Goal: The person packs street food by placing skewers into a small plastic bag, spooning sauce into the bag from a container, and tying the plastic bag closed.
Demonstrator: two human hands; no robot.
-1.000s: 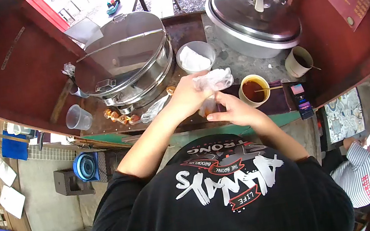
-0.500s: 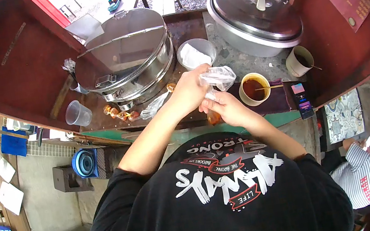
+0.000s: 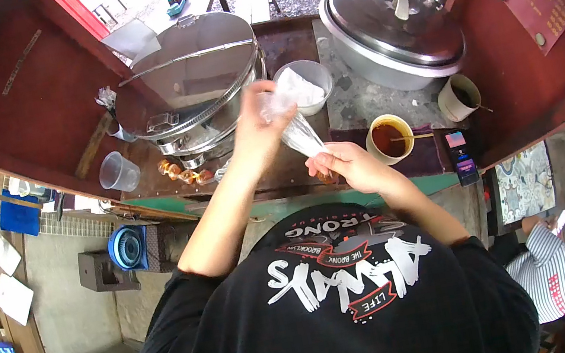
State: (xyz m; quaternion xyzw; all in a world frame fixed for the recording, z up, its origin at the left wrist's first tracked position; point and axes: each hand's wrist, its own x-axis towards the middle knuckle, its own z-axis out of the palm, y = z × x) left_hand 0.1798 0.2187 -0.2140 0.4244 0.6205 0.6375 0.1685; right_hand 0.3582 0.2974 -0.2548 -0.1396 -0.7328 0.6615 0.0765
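Note:
A clear plastic bag (image 3: pixel 302 135) is stretched slantwise between my hands, above the counter. My left hand (image 3: pixel 260 126), smeared by motion, grips the bag's upper end. Lower down, my right hand (image 3: pixel 347 166) pinches the bag's neck with thumb and fingers. Orange-brown sauce (image 3: pixel 327 178) shows in the bag's bottom, partly hidden beneath the right hand. To the right of that hand stands a tub of reddish-brown sauce (image 3: pixel 389 139) with a stick in it. Small tied bags of sauce (image 3: pixel 184 173) lie left of my left forearm.
Behind my hands is a bowl (image 3: pixel 314 99) holding white plastic. A lidded steel warmer (image 3: pixel 197 78) stands at left, a large lidded pot (image 3: pixel 392 28) at right. Nearby are a clear cup (image 3: pixel 119 173), another tub (image 3: pixel 458 98) and a phone (image 3: pixel 460 154). A person (image 3: pixel 548 266) is behind at right.
My left hand has moved up and left, away from my right hand, pulling the bag's upper part taut. My right hand stays in nearly the same place on the neck.

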